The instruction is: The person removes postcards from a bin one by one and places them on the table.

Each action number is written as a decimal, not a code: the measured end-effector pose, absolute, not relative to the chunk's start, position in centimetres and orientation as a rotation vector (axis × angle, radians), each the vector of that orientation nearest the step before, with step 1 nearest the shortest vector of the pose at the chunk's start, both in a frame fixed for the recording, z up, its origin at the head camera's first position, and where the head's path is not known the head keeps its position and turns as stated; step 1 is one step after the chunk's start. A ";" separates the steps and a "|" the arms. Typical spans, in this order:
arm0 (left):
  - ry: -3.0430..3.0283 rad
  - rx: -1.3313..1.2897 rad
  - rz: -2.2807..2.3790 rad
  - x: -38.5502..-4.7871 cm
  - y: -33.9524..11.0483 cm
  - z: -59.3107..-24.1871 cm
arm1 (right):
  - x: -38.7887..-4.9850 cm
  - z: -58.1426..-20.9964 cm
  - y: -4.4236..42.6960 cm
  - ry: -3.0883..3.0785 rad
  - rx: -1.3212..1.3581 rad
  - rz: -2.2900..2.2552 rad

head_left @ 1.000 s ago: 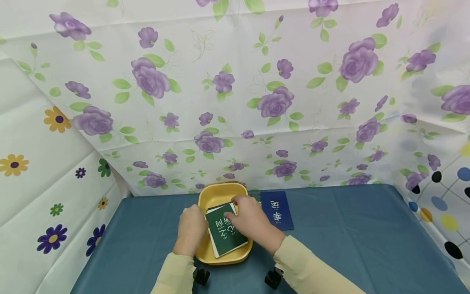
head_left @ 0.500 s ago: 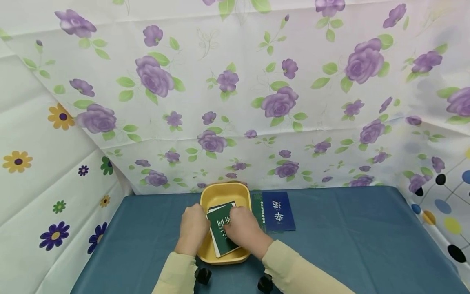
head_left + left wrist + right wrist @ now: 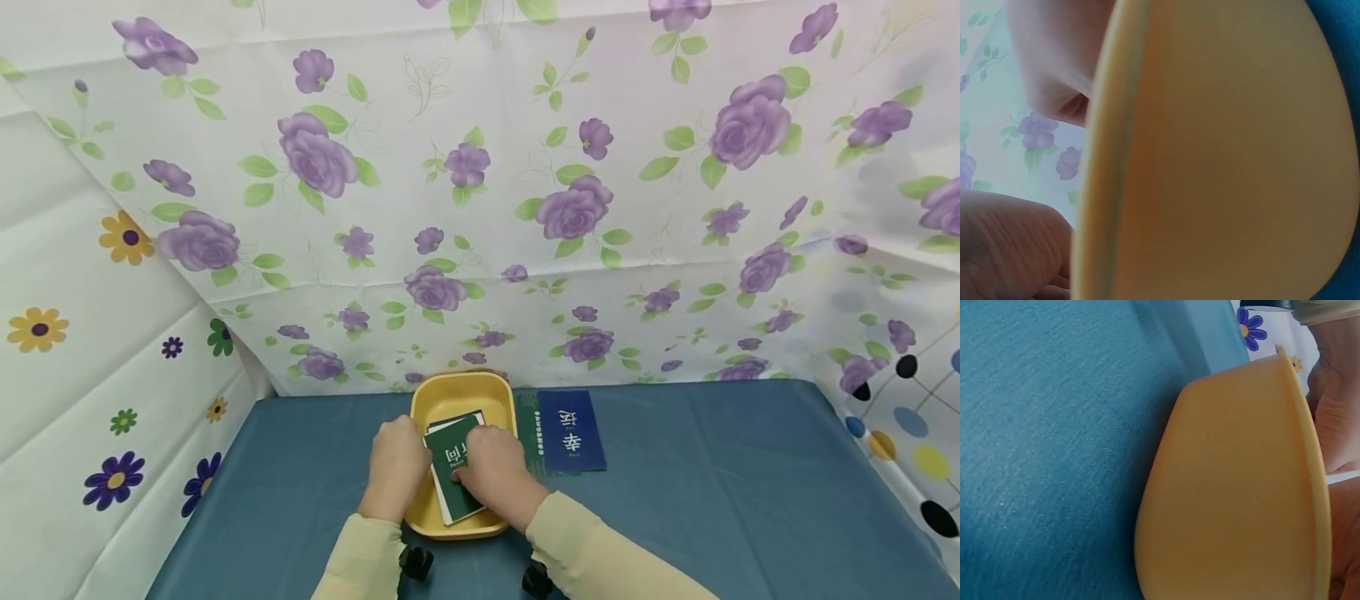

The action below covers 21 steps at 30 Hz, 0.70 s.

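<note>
A yellow plastic basin (image 3: 463,385) stands in front of me with a small stack of cards in it. The top green card (image 3: 447,442) bears white characters, and white edges show beneath it. Over the basin's left rim reaches my left hand (image 3: 397,467), its fingers curled at the stack's left edge and seeming to grip it; the fingertips are hidden. My right hand (image 3: 501,468) is over the right part of the green card with fingers curled and thumb on the cover. Whether it pinches the card is hidden. Both wrist views mostly show the basin's outer wall (image 3: 1229,150).
Right of the basin, a blue card (image 3: 572,425) with white characters lies on the blue tablecloth (image 3: 705,492). A patterned green card (image 3: 530,433) lies between it and the basin. A flowered curtain (image 3: 487,208) hangs behind the table, with patterned sheets at both sides.
My right hand has moved from the stack's upper right corner down and left over the green card, uncovering the patterned green card. My left hand stays at the stack's left edge.
</note>
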State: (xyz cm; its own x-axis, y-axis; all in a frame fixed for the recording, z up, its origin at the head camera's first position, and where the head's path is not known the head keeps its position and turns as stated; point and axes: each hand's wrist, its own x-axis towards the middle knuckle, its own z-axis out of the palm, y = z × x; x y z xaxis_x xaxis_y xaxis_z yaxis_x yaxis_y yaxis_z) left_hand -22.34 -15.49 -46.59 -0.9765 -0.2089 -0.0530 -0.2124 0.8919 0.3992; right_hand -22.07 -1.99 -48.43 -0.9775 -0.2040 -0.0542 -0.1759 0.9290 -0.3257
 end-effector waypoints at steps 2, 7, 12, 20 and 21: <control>3.052 -0.341 0.649 -22.3 -15.5 -46.6 | -22.0 -48.6 -2.0 2.995 -0.308 -0.487; 3.059 -0.330 0.662 -22.3 -15.4 -46.5 | -22.1 -48.7 -2.1 2.981 -0.341 -0.488; 3.038 -0.340 0.672 -22.3 -15.4 -46.5 | -22.1 -48.6 -2.0 2.971 -0.339 -0.513; 3.036 -0.341 0.648 -22.4 -15.6 -46.7 | -22.0 -48.7 -2.2 2.969 -0.286 -0.544; 3.034 -0.343 0.646 -22.4 -15.6 -46.7 | -22.0 -48.7 -2.2 2.973 -0.281 -0.535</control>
